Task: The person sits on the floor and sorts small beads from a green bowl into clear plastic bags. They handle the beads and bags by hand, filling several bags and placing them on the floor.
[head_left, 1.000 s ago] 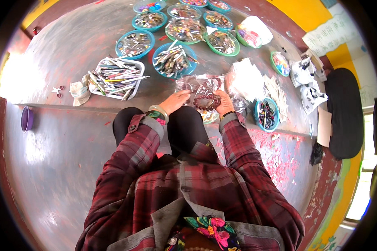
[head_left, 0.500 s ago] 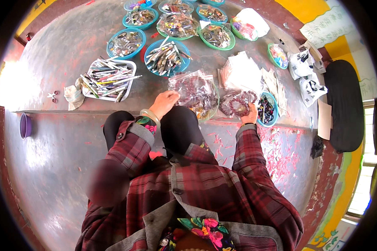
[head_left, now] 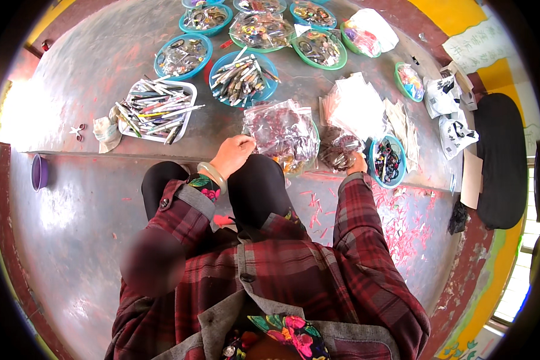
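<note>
Right-hand bag now apart from near-centre pile

Change noted: over the last second, the small clear bag of dark beads (head_left: 338,150) has passed from between the two hands to the right. It now lies at the near edge of the raised platform (head_left: 117,63), just left of the right blue basin (head_left: 403,162). Judged consequence: this bag is now handled singly, by the right hand alone.

Grip, right hand (head_left: 357,163): grasping the small bag at its near right edge; the fingertips are hidden. Grip, left hand (head_left: 233,155): fingers curled at the left edge of the large clear bag of dark red beads (head_left: 279,127); whether it pinches the plastic cannot be told.

Containers:
- Right blue basin: small, dark, tangled items (head_left: 386,163), not identifiable singly.
- White rectangular tray (head_left: 194,96), left: heaped pens (head_left: 156,111), some lying across its rim.
- Centre blue basin (head_left: 269,90), beyond the large bag: pens (head_left: 237,78) standing at a slant.
- Far left blue basin (head_left: 183,78): clear-wrapped goods, kind not legible.
- Far green basin (head_left: 325,67): clear plastic over ring-shaped articles.
- Small green basin (head_left: 398,80), far right: brightly coloured, plastic-wrapped contents.
- Purple tub (head_left: 39,172), far left, below the platform edge: contents not visible.
</note>
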{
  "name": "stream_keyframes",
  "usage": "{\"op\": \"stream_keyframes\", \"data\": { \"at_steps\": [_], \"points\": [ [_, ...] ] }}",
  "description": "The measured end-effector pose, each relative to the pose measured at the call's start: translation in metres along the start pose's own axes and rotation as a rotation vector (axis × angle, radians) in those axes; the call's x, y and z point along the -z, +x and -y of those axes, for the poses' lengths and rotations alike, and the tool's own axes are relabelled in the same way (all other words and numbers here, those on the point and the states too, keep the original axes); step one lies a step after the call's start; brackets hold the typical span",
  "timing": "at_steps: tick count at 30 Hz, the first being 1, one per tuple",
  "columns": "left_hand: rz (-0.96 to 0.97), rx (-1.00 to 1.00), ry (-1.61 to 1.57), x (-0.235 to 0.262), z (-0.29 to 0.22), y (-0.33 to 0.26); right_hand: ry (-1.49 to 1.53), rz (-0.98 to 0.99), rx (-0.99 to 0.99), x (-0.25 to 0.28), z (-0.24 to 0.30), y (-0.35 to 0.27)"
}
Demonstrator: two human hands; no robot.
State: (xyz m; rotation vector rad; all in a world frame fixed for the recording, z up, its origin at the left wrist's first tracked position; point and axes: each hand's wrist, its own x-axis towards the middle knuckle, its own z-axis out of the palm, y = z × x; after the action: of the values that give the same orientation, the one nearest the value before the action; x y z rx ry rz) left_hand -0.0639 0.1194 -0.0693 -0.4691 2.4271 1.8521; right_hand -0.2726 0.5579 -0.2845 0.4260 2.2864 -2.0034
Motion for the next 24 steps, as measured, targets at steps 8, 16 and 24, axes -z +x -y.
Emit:
{"op": "stream_keyframes", "data": {
  "at_steps": [8,16,24],
  "points": [
    [-0.051,-0.028,0.118,0.004,0.012,-0.003,-0.659,-0.503,-0.213,-0.045,0.068,-0.027],
    [-0.086,-0.102,0.139,0.006,0.002,-0.007,-0.534,0.340,0.100,-0.154,0.185,-0.123],
    [-0.030,-0.105,0.187,0.013,0.005,-0.009,-0.283,0.501,-0.177,-0.182,0.136,-0.080]
  ]
}}
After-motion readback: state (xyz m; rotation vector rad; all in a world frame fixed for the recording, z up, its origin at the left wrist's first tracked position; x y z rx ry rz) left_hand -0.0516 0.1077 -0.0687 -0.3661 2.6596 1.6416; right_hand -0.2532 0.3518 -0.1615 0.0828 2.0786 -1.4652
